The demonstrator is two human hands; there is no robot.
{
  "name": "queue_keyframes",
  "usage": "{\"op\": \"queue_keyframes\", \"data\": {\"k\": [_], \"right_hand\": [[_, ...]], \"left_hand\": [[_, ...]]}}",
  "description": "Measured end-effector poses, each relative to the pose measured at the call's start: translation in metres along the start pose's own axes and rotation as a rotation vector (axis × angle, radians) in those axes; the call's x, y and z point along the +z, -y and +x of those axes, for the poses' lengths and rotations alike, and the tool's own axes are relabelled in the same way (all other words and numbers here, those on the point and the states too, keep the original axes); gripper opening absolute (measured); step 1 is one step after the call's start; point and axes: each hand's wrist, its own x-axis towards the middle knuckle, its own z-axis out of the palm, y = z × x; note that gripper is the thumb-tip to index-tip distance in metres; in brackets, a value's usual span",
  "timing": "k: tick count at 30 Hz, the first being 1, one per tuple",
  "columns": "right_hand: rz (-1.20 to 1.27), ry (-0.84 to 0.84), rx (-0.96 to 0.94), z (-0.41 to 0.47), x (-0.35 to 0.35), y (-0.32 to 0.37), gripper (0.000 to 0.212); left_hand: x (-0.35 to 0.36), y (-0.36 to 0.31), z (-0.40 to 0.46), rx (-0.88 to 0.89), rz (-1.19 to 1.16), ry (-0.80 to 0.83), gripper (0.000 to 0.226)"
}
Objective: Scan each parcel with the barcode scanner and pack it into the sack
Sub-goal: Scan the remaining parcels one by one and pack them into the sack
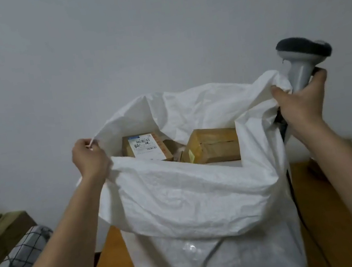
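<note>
Head view: barcode scanner [303,61] handle upright, head pointing left

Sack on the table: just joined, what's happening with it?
A person holds the white woven sack open by its rim. The left hand pinches one edge; the right hand grips the other edge together with the barcode scanner. Two cardboard parcels already lie inside, one showing a shipping label.

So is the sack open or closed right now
Open: both hands, left hand and right hand, hold the sack mouth apart, showing cardboard parcels inside.
</note>
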Motion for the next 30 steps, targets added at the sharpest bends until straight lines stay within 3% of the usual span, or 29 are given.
{"op": "queue_keyframes", "data": {"k": [2,4,10,13,16,21,30], "right_hand": [[0.088,-0.101,-0.038,0.005,-0.006,0.014,0.061],[0.112,-0.159,-0.066,0.003,-0.008,0.018,0.063],[-0.05,0.074,0.093,-0.042,0.001,-0.024,0.057],[0.088,-0.045,0.035,-0.032,-0.001,0.004,0.059],[0.225,-0.198,-0.106,-0.01,0.0,0.039,0.068],[0.039,0.12,-0.034,-0.042,0.022,0.014,0.06],[-0.02,0.137,0.03,-0.03,0.004,0.012,0.06]], "left_hand": [[-0.01,-0.018,0.02,0.064,-0.045,-0.096,0.013],[-0.015,-0.027,0.028,0.145,-0.054,-0.094,0.013],[-0.013,0.02,-0.007,0.046,0.121,0.111,0.017],[-0.027,0.02,0.0,0.017,0.053,-0.008,0.015],[-0.04,0.014,0.009,-0.003,0.057,-0.025,0.012],[-0.046,0.033,-0.016,-0.08,0.125,0.119,0.013],[-0.064,0.019,-0.027,-0.106,0.112,0.099,0.012]]}}
